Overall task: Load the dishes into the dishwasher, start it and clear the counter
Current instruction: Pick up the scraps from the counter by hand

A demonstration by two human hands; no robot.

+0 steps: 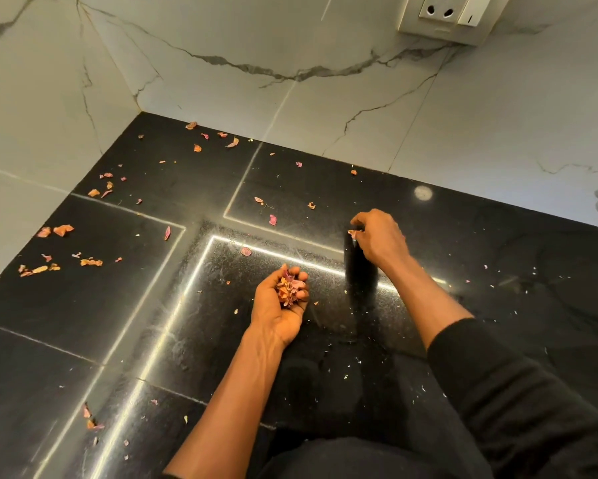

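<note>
Dried pink and orange petals lie scattered over the black stone counter (498, 257), mostly at the left and toward the back corner. My left hand (279, 305) rests palm up near the counter's middle, cupped around a small heap of gathered petals (288, 289). To its right, my right hand (380, 238) hovers just above the counter with its fingertips pinched on a single petal (352, 232). One loose petal (246, 251) lies between the hands, a little farther back. No dishes or dishwasher appear in view.
White marble-patterned walls (221, 81) meet at the back left corner. A wall socket (453, 15) sits at the upper right. Bigger petal clusters (62, 230) lie along the left wall, a few near the front left (90, 418). Fine crumbs dot the right side.
</note>
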